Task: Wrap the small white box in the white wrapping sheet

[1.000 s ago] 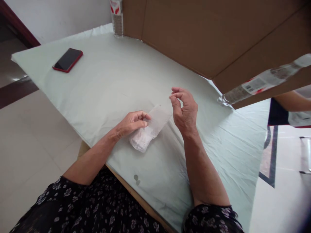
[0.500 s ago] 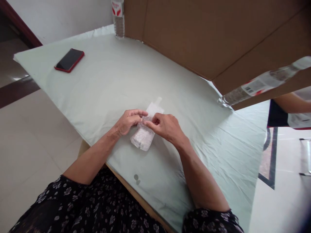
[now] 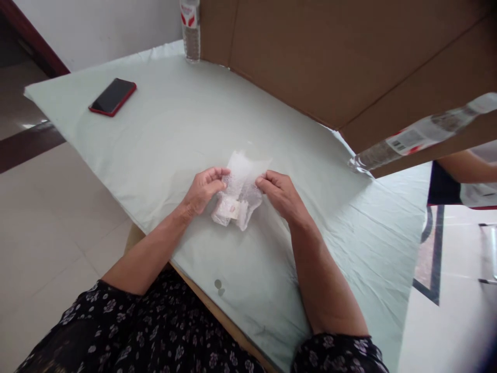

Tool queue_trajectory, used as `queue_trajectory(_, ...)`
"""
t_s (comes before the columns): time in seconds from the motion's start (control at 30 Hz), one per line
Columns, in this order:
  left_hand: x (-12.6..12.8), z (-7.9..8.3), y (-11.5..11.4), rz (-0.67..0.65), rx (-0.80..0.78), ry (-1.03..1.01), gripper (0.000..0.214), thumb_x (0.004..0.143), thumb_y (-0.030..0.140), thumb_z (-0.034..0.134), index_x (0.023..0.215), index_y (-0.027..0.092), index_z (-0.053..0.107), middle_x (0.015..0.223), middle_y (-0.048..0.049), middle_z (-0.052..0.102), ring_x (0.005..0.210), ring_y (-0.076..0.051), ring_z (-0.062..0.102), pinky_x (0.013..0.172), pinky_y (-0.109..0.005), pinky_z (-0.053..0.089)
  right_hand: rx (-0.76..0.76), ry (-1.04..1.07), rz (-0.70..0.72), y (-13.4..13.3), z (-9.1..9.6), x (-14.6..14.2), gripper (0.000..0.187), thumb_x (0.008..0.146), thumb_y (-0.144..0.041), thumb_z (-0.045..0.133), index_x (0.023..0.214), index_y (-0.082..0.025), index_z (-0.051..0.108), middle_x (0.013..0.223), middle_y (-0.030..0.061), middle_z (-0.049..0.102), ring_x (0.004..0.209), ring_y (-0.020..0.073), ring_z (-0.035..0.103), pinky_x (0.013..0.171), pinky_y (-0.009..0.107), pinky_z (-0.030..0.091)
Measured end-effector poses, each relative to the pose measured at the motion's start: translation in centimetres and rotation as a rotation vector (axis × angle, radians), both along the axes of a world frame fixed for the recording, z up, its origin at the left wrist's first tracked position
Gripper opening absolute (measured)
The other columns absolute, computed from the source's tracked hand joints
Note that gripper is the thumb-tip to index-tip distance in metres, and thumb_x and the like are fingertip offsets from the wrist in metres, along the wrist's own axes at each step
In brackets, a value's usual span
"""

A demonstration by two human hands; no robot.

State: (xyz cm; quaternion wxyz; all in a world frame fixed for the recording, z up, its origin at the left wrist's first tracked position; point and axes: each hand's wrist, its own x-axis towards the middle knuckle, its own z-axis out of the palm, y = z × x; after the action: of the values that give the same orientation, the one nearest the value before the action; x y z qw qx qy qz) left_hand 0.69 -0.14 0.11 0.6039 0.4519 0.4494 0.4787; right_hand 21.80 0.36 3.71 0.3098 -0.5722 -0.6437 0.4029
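A sheet of bubble wrap [image 3: 245, 178] is spread between my two hands above the pale green cloth. My left hand [image 3: 202, 190] pinches its left edge between thumb and fingers. Its right edge is held by my right hand [image 3: 280, 192], thumb against curled fingers. In the lower part of the wrap sits a small pale box [image 3: 232, 209] with a faint reddish mark, still partly covered by the plastic.
A phone in a red case [image 3: 113, 97] lies at the far left of the cloth-covered table [image 3: 163, 119]. A tall cardboard panel [image 3: 310, 57] stands behind, with one water bottle [image 3: 191, 33] at its left and another bottle [image 3: 419, 135] at its right. Another person's arm [image 3: 468, 166] shows at right.
The bubble wrap has been opened out, and the pale box now shows inside. My right hand has moved right with one edge, away from my left hand.
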Motion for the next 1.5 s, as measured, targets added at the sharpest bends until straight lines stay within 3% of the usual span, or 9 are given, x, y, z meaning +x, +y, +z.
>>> queue_trajectory(0.17, 0.3, -0.2, -0.5, 0.199, 0.349, 0.555, 0.027, 0.069, 0.029, 0.065, 0.092, 0.016, 0.068, 0.103, -0.008, 0.064, 0.085, -0.017, 0.058, 0.081, -0.033, 0.05, -0.159, 0.304, -0.049, 0.4, -1.3, 0.0, 0.023, 0.077, -0.039, 0.06, 0.065, -0.021, 0.052, 0.063, -0.0039, 0.047, 0.062, 0.0121, 0.043, 0.062, 0.027, 0.035)
queue_trajectory(0.3, 0.4, 0.0, -0.8, 0.083, 0.336, 0.684, 0.03, 0.073, 0.043, 0.072, 0.09, 0.019, 0.066, 0.086, -0.0015, 0.061, 0.069, -0.014, 0.053, 0.07, -0.031, 0.049, -0.253, 0.468, -0.04, 0.4, -1.9, -0.9, 0.025, 0.076, -0.043, 0.066, 0.073, -0.022, 0.055, 0.066, -0.0038, 0.052, 0.062, 0.0129, 0.047, 0.063, 0.027, 0.039)
queue_trajectory(0.43, 0.6, 0.4, -1.0, 0.023, 0.294, 0.777, 0.04, 0.065, 0.042, 0.08, 0.096, 0.022, 0.065, 0.096, -0.0016, 0.064, 0.079, -0.017, 0.057, 0.075, -0.033, 0.049, -0.283, 0.534, -0.017, 0.2, -2.0, -1.2, 0.03, 0.075, -0.049, 0.071, 0.081, -0.022, 0.06, 0.07, -0.0022, 0.061, 0.064, 0.0148, 0.054, 0.063, 0.028, 0.044)
queue_trajectory(0.67, 0.5, 0.6, -0.8, 0.047, 0.245, 0.686, 0.004, 0.069, 0.022, 0.062, 0.071, 0.02, 0.059, 0.071, 0.0013, 0.061, 0.069, -0.015, 0.053, 0.069, -0.03, 0.043, -0.269, 0.505, 0.014, -0.1, -2.0, -1.1, 0.037, 0.077, -0.057, 0.069, 0.083, -0.023, 0.058, 0.079, 0.0026, 0.072, 0.073, 0.0212, 0.068, 0.072, 0.034, 0.054)
queue_trajectory(0.9, -0.7, 0.4, 0.3, 0.313, 0.055, 0.257, 0.009, 0.068, 0.026, 0.062, 0.064, 0.018, 0.06, 0.059, 0.0033, 0.055, 0.059, -0.011, 0.046, 0.056, -0.023, 0.037, -0.188, 0.522, -0.206, 1.0, -2.9, 0.7, 0.033, 0.075, -0.051, 0.071, 0.076, -0.024, 0.054, 0.071, 0.0019, 0.071, 0.065, 0.0205, 0.068, 0.065, 0.034, 0.054)
queue_trajectory(1.1, -1.4, 0.0, 1.1, 0.406, 0.044, 0.254, 0.008, 0.068, 0.025, 0.062, 0.069, 0.017, 0.063, 0.062, 0.003, 0.059, 0.056, -0.01, 0.047, 0.052, -0.021, 0.038, -0.122, 0.438, -0.342, 2.1, -3.9, 2.6, 0.029, 0.071, -0.046, 0.071, 0.074, -0.021, 0.055, 0.071, 0.0005, 0.065, 0.058, 0.0127, 0.056, 0.055, 0.028, 0.048)
queue_trajectory(1.23, -1.5, 0.1, 1.3, 0.424, 0.014, 0.243, 0.007, 0.067, 0.023, 0.063, 0.071, 0.017, 0.063, 0.061, 0.0035, 0.059, 0.054, -0.009, 0.047, 0.05, -0.021, 0.038, 0.074, 0.319, -0.452, 1.9, -3.1, 2.7, 0.024, 0.073, -0.041, 0.066, 0.084, -0.021, 0.059, 0.079, 0.0002, 0.065, 0.069, 0.0139, 0.06, 0.062, 0.028, 0.05)
queue_trajectory(1.37, -1.5, 0.2, 1.4, 0.419, 0.0, 0.231, 0.012, 0.067, 0.021, 0.061, 0.078, 0.017, 0.062, 0.062, 0.0034, 0.059, 0.055, -0.01, 0.051, 0.049, -0.02, 0.037, 0.212, 0.221, -0.33, 0.9, -0.7, 2.5, 0.021, 0.078, -0.041, 0.067, 0.085, -0.021, 0.064, 0.085, 0.0014, 0.068, 0.077, 0.0149, 0.063, 0.074, 0.032, 0.051)
queue_trajectory(1.5, -1.7, -0.1, 1.4, 0.428, 0.019, 0.233, 0.025, 0.066, 0.02, 0.06, 0.091, 0.018, 0.06, 0.062, 0.0053, 0.058, 0.052, -0.01, 0.051, 0.05, -0.021, 0.038, 0.165, 0.034, -0.033, -0.2, 0.9, 2.2, 0.033, 0.08, -0.044, 0.07, 0.103, -0.021, 0.069, 0.1, 0.0053, 0.074, 0.09, 0.0193, 0.066, 0.082, 0.036, 0.051)
